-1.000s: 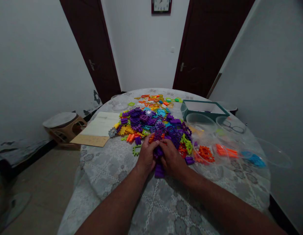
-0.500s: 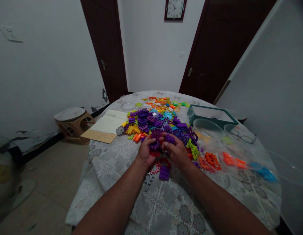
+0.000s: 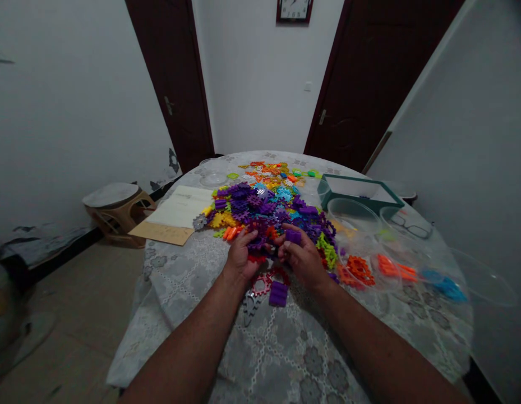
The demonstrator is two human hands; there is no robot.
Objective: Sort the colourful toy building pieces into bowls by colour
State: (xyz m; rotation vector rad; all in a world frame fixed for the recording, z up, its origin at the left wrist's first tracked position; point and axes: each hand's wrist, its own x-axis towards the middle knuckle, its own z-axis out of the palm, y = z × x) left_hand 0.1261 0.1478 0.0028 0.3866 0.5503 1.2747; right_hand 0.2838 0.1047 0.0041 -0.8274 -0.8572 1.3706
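Observation:
My left hand (image 3: 240, 256) is closed around a dark purple toy gear (image 3: 257, 241) at the near edge of a pile of coloured gears (image 3: 264, 207). Between the thumb and fingers of my right hand (image 3: 301, 258) is a small purple block (image 3: 293, 236). The two hands are close together, with red pieces partly hidden between and below them. Just in front of them on the cloth lie a pink-red gear (image 3: 261, 284), a ridged purple block (image 3: 278, 293) and a grey toothed piece (image 3: 250, 306).
Clear plastic tubs (image 3: 356, 216) with orange and blue pieces stand at the right, near eyeglasses (image 3: 411, 226). Behind them is a green-rimmed box (image 3: 361, 188). Paper sheets (image 3: 182, 207) lie at the left. A stool (image 3: 117, 210) stands beside the table.
The view has shifted slightly. My left hand has moved a little away from the right, its fingers spread more on the purple gear. The right hand still holds its purple block.

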